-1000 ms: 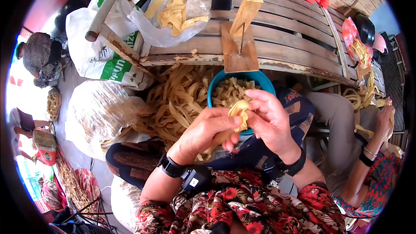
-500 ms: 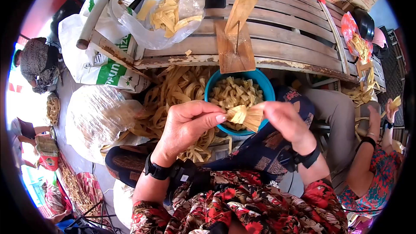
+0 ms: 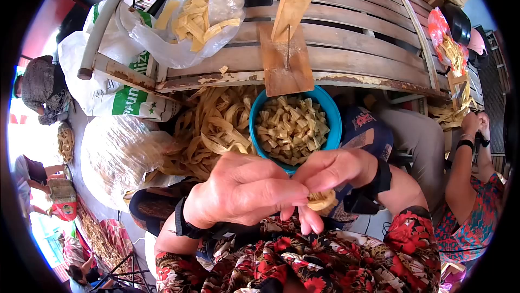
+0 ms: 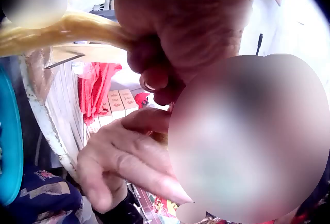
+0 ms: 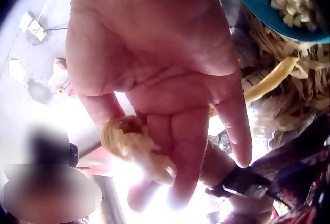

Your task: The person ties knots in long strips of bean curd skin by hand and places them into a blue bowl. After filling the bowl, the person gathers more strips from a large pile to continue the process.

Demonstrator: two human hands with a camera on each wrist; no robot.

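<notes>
In the head view both hands meet in front of the patterned shirt, close below a blue tub (image 3: pixel 336 125). My left hand (image 3: pixel 241 190) pinches a yellow plant strip (image 4: pixel 67 30), whose tail runs out past the palm in the left wrist view. My right hand (image 3: pixel 341 171) has its thumb and index finger on the same strip, fingertips against those of the left. A folded, looped part of the strip (image 5: pixel 136 149) lies at the right hand's fingers. Small folded pieces (image 3: pixel 292 127) fill much of the tub.
Loose long strips (image 3: pixel 225 122) are heaped left of the tub. A slatted bench (image 3: pixel 368 49) beyond it bears a wooden stand with a metal spike (image 3: pixel 287 71) and a plastic bag of flat yellow pieces (image 3: pixel 197 19). Another person (image 3: pixel 471 201) sits at the right.
Both hands have come down toward the body. The right hand, half a second ago at the strip's fanned end, has met the left. The tub's pieces show more fully.
</notes>
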